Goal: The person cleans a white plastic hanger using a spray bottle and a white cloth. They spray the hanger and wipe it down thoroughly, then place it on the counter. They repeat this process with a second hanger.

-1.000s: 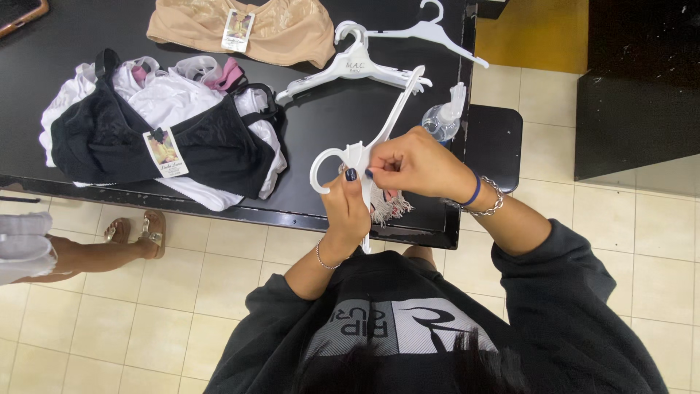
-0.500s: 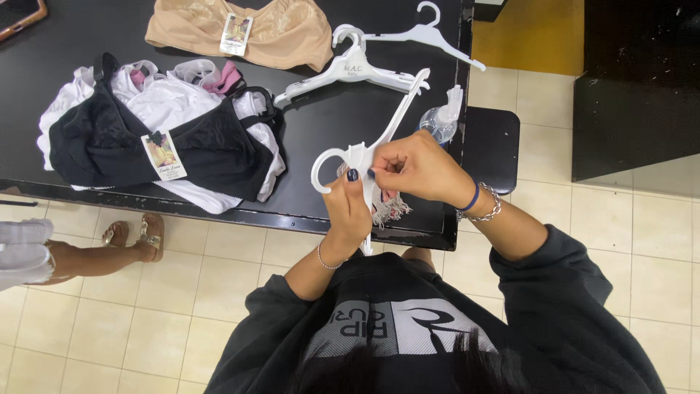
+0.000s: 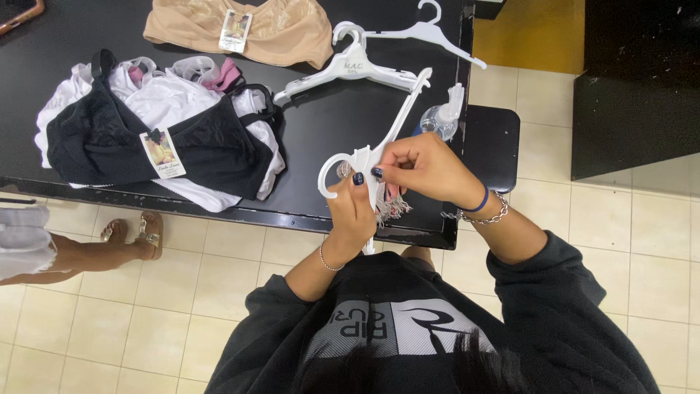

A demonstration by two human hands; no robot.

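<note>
Both hands stay bunched together over the near edge of the black table (image 3: 306, 138), much as they were a moment ago; almost nothing has shifted, so the fiddly work at the clip end of the hanger goes on rather than finishing. The left hand (image 3: 354, 211) comes up from below, closed around the lower part of a white plastic hanger (image 3: 379, 142), thumb pressed against its hook end, dark nails showing. The right hand (image 3: 423, 169) curls in from the side, fingertips pinched narrow on the same spot, where a scrap of pinkish lace garment (image 3: 390, 206) hangs down between the two hands. How much of that garment is already caught on the hanger I cannot tell, since the hands cover it. The hanger's long arm slants up and away over the table towards two spare white hangers (image 3: 357, 67) lying flat. Just beyond the right hand stands a small clear spray bottle (image 3: 440, 117). Further left, well apart from the hands, sits a heap of black and white bras (image 3: 157, 128) with a card tag, and beyond it a beige bra (image 3: 281, 25). Another person's sandalled foot (image 3: 135, 230) rests on the tiled floor at the left.
</note>
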